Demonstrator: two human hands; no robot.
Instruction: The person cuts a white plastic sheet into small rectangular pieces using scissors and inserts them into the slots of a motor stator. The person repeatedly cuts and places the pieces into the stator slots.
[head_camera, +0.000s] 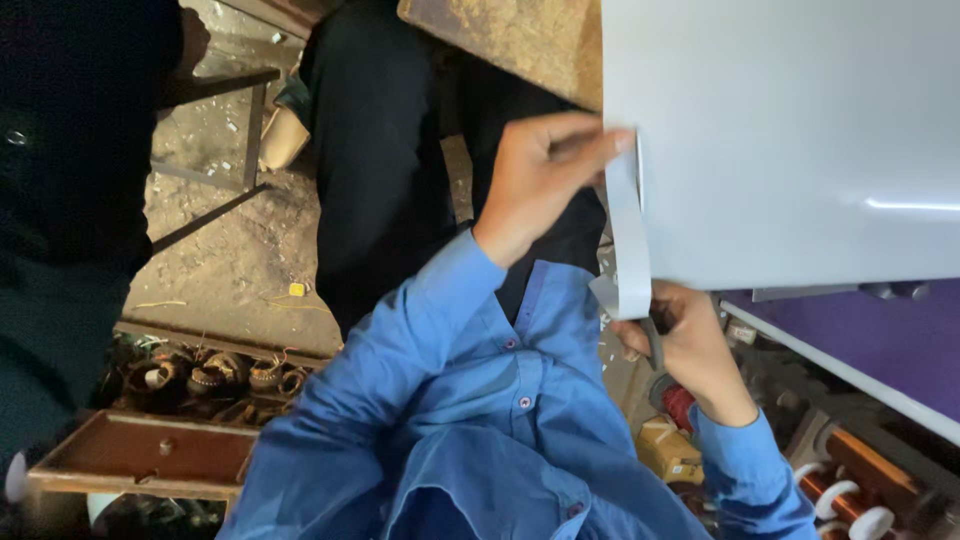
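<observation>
At the near edge of a large pale grey sheet (790, 130), a narrow strip (630, 230) hangs down, joined to the sheet at its top end or very close to it. The left hand (545, 175) is closed in a pinch there, thumb and fingertips pressing strip and sheet edge together. The right hand (690, 350) sits at the strip's lower end, curled around a dark tool (655, 345) that looks like scissors, though the blades are hidden, so I cannot tell how wide they stand.

The work in hand looks like parting this strip from the sheet, and doing it well rests on tension and line. The pinch should keep the strip taut and flat against the edge, so it does not curl into the tool's path. The tool hand should follow parallel to the edge in long, even bites — short snips would likely leave a jagged margin. The sheet is held in the air with no worktop under it, so it may flex.

Below the blue sleeves (400, 380) lie an open wooden drawer (150, 455), a row of wound coils (225, 375) and spools of copper wire (845, 480). Another person in dark clothes (380, 150) stands just beyond.
</observation>
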